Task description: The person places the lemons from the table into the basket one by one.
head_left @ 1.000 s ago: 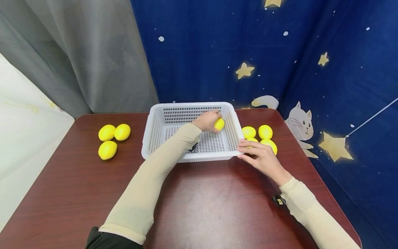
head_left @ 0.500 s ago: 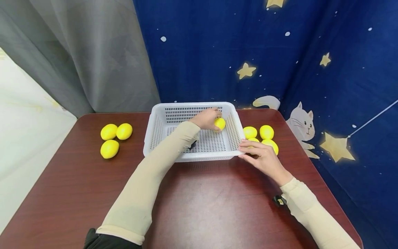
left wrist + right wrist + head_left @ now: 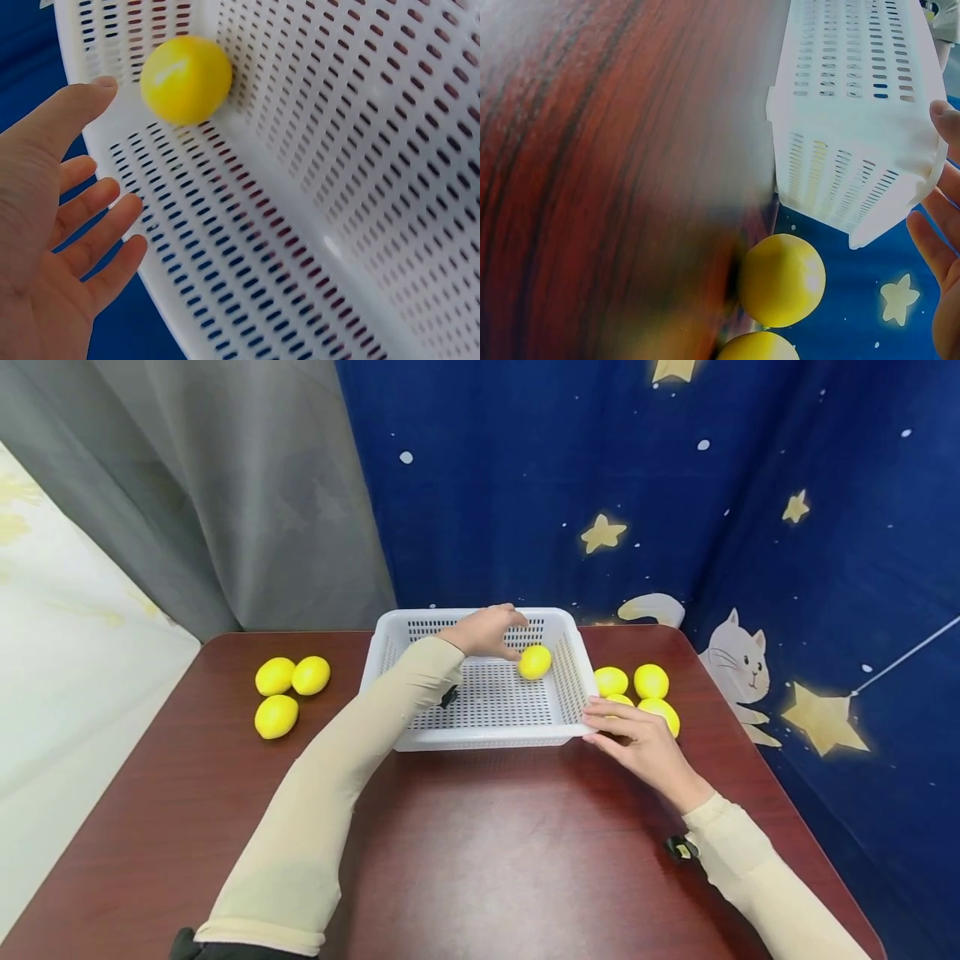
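Left hand (image 3: 486, 632) spread, empty, just beside a lemon (image 3: 535, 662); likely light, firm, smooth, best held mid-body; right hand (image 3: 641, 742) seemingly pinches the basket (image 3: 487, 738) rim.

From here I count 8 lemons (image 3: 535, 662), 3 left of 1 basket (image 3: 495, 739), 1 inside and 4 right, plus 1 bench (image 3: 465, 852)

"What's the left hand (image 3: 483, 631) doing?"

"It's slack: thumb (image 3: 75, 109) held clear of the fingers (image 3: 105, 236), which are slightly fanned. It's ahead and left of the grip of the right hand (image 3: 645, 750)."

"And that one?"

"A light pinch, thumb nearer the body than the fingertips (image 3: 600, 706). Behind the grip, the right forearm (image 3: 765, 872) slants rightward; the left forearm (image 3: 330, 785), leftward."
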{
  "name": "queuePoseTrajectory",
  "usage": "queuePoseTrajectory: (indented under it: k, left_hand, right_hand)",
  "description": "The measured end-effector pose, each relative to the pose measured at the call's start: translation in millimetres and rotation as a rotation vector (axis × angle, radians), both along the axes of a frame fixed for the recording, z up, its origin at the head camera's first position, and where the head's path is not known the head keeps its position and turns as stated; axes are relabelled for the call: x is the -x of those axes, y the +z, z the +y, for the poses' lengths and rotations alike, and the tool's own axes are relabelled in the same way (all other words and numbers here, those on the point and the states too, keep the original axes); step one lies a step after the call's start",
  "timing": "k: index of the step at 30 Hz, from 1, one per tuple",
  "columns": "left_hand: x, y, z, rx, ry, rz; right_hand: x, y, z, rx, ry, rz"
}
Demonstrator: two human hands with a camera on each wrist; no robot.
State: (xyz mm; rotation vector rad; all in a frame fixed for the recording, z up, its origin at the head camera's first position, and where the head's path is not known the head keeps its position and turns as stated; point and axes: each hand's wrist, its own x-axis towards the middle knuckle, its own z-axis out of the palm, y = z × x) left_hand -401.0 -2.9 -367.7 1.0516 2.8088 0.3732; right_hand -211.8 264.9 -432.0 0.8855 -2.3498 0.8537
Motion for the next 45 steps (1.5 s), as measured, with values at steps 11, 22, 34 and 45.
queuePoseTrajectory:
  k: [11, 22, 34, 45]
  left_hand:
    - [-8.9, 25.4, -36.1, 0.014, 0.068, 0.008]
    - [-23.6, 49.6, -68.6, -0.018, 0.063, 0.017]
    - [-28.3, 58.4, -122.5, -0.106, 0.06, 0.092]
    - [-46.6, 60.0, -174.1, -0.136, 0.147, 0.108]
  right_hand:
    - [1.1, -0.8, 0, -0.019, 0.014, 0.018]
    - [2.8, -1.2, 1, -0.027, 0.021, 0.061]
    - [1.7, -0.1, 0, -0.035, 0.002, 0.074]
    - [-2.3, 0.6, -2, -0.019, -0.024, 0.042]
